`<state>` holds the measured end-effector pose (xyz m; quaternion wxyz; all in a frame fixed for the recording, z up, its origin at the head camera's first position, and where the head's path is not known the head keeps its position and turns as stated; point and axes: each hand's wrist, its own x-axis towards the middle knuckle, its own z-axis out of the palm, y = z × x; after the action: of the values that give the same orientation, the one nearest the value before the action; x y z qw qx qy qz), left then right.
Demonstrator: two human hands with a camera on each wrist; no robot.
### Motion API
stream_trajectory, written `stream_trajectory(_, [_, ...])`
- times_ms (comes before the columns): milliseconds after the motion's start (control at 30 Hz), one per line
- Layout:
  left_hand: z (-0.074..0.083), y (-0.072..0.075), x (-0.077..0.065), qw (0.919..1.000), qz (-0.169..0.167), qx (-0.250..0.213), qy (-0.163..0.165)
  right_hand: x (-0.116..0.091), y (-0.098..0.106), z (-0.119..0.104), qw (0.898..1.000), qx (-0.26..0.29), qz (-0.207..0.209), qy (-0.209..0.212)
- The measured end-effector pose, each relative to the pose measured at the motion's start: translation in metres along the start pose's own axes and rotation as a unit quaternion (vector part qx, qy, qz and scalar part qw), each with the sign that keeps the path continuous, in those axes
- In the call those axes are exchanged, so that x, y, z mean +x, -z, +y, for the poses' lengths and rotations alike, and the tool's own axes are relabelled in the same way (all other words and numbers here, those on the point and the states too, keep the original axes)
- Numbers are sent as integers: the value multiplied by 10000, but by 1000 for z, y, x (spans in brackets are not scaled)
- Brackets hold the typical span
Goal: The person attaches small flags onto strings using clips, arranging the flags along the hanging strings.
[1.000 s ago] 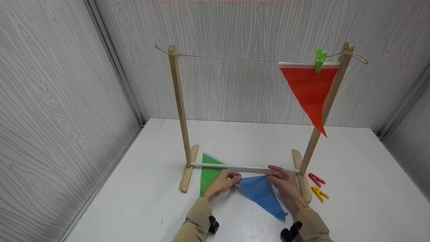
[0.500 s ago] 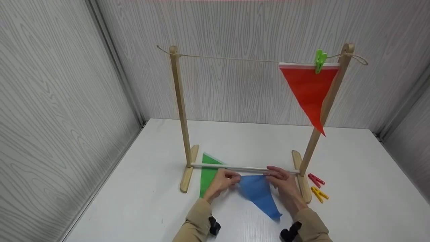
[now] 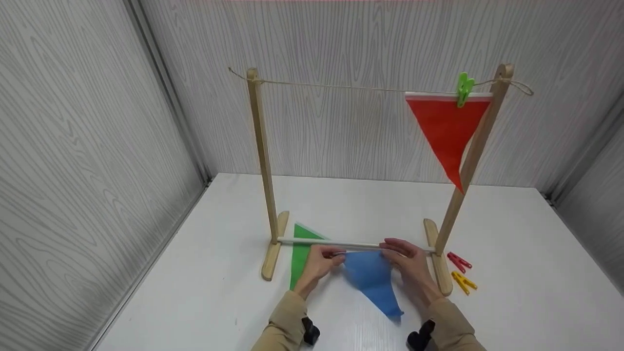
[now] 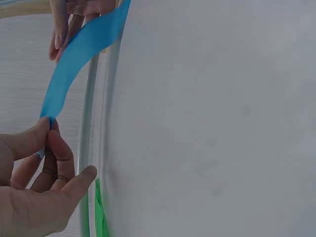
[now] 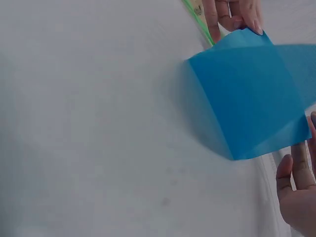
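A blue triangular pennant (image 3: 373, 280) hangs between both hands, low in front of the stand's white crossbar (image 3: 351, 243). My left hand (image 3: 319, 265) pinches its left top corner between thumb and fingers, which the left wrist view shows closely. At the opposite corner, my right hand (image 3: 412, 265) holds the cloth, its upper fingers overlapping the crossbar. The right wrist view shows the blue cloth (image 5: 247, 98) folded over itself, with my left hand (image 5: 232, 15) at its top edge. Beneath the crossbar lies a green pennant (image 3: 300, 263), partly covered by my left hand.
A wooden stand rises from the white table, a string (image 3: 336, 87) tied between its left post (image 3: 261, 156) and right post (image 3: 487, 126). A green clothespin (image 3: 464, 90) clips a red pennant (image 3: 446, 129) there. Red (image 3: 459, 262) and yellow clothespins (image 3: 464, 282) lie right of the stand.
My right hand has shifted slightly left, nearer my left hand. The blue pennant's lower tip has swung left, and the red pennant's tip has drifted left.
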<state>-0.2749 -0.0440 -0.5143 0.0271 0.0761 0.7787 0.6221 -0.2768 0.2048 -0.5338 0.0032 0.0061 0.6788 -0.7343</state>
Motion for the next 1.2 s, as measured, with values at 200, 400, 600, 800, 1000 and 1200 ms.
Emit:
stream_trajectory(200, [-1, -1, 1, 9999, 80, -120, -37, -1, -3, -3, 9996, -277, -25, 33])
stream_trajectory(400, [-1, -2, 1, 9998, 80, -167, -38, -1, -4, -6, 9992, -382, 24, -105])
stream_trajectory(600, [0, -1, 0, 9997, 90, -222, 20, 0, -5, -11, 9969, -646, 254, -363])
stream_trajectory(800, [-3, -1, 1, 9989, 54, -458, 56, 2, -5, -17, 9955, -705, 239, -579])
stream_trajectory(1000, [-4, -2, 1, 9982, 97, -580, 73, 3, -3, -19, 9959, -566, 201, -677])
stream_trajectory(1200, [-4, -1, 0, 9970, 116, -756, 141, 3, -4, -21, 9964, -459, 278, -652])
